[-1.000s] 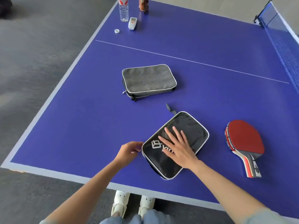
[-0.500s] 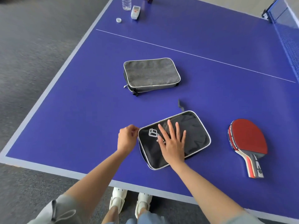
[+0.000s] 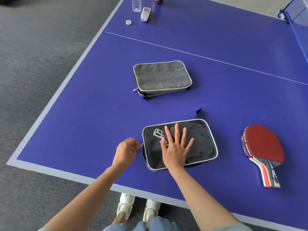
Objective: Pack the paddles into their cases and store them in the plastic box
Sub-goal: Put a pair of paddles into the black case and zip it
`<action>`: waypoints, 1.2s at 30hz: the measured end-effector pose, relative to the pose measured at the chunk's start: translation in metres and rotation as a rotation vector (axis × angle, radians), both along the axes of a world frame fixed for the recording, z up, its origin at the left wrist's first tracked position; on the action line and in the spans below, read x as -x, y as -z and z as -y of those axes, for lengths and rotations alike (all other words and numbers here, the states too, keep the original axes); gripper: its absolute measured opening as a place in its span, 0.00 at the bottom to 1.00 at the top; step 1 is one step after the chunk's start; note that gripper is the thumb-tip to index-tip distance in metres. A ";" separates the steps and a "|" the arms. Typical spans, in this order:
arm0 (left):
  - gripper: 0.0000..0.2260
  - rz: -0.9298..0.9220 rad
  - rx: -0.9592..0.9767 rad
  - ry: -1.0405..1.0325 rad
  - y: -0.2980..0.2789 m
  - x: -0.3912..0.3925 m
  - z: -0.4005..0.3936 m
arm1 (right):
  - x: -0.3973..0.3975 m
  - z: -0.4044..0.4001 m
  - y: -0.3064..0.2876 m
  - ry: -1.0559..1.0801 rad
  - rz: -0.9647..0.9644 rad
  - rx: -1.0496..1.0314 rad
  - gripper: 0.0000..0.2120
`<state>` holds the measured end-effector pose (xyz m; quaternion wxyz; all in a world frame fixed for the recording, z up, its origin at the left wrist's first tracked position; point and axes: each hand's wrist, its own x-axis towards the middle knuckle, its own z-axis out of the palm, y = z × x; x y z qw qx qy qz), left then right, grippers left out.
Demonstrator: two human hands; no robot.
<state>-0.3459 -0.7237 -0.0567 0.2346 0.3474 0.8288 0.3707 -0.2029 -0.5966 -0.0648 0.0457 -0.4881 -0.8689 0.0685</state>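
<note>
1. We are zipping the black case (image 3: 198,144): right hand (image 3: 175,147) pressing flat on it, left hand (image 3: 125,150) pinching the zip pull (image 3: 142,144) beside it.
2. We are judging the red paddle (image 3: 263,147), lying on the worktop (image 3: 233,47) well right of the right hand, and the grey case (image 3: 161,77) beyond, as next.

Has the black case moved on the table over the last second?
Yes. The black case has turned: before, it lay slanted against the table's near edge; now its long side runs roughly along it.
</note>
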 end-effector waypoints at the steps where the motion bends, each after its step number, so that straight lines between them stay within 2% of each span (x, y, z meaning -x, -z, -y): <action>1: 0.05 0.008 -0.005 0.015 0.001 -0.007 0.006 | 0.000 0.000 0.000 -0.001 0.000 0.001 0.24; 7: 0.06 0.064 -0.020 -0.073 -0.002 -0.036 0.018 | 0.000 0.001 -0.001 -0.009 -0.001 0.004 0.25; 13: 0.07 -0.009 0.021 -0.045 -0.007 -0.056 0.031 | 0.001 0.002 -0.003 -0.011 -0.015 0.017 0.25; 18: 0.07 0.024 0.075 -0.058 -0.013 -0.057 0.032 | 0.001 0.002 -0.004 -0.046 -0.035 0.046 0.26; 23: 0.08 0.138 0.121 0.038 -0.017 -0.039 0.029 | -0.017 0.024 -0.010 -0.191 -0.334 0.074 0.20; 26: 0.08 0.106 0.111 0.063 -0.013 -0.038 0.029 | -0.022 0.039 -0.009 -0.370 -0.167 0.051 0.26; 30: 0.07 0.116 0.110 0.038 -0.008 -0.031 0.026 | -0.021 0.011 -0.014 -0.590 0.033 0.092 0.32; 33: 0.09 0.229 0.089 -0.038 -0.011 -0.019 0.010 | -0.013 -0.007 -0.017 -0.556 0.141 0.154 0.34; 36: 0.10 0.272 0.049 -0.165 -0.019 -0.001 -0.016 | 0.015 -0.006 -0.019 -0.377 0.140 0.223 0.34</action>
